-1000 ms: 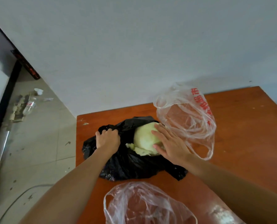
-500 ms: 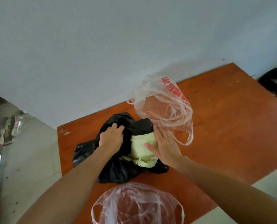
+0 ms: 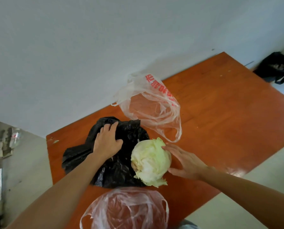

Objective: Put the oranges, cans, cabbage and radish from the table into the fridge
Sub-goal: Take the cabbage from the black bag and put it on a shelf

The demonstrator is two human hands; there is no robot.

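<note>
Cabbage (image 3: 151,161) lay out of the black bag (image 3: 121,171), at its right edge on the table (image 3: 220,113). Bag was pinned flat under the left hand (image 3: 107,142). Right hand (image 3: 186,161) was spread open against the cabbage's side, nothing enclosed. Step judged: unbagging the cabbage. Next, a two-handed lift toward the fridge would be needed.

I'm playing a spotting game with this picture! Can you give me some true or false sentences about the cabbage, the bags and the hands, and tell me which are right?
1. The cabbage is out of the black bag. True.
2. The left hand presses on the clear bag with red writing. False: it presses on the black bag.
3. The right hand touches the cabbage's side. True.
4. The table is blue. False: it is orange-brown.
5. A second clear bag lies at the table's near edge. True.
</note>
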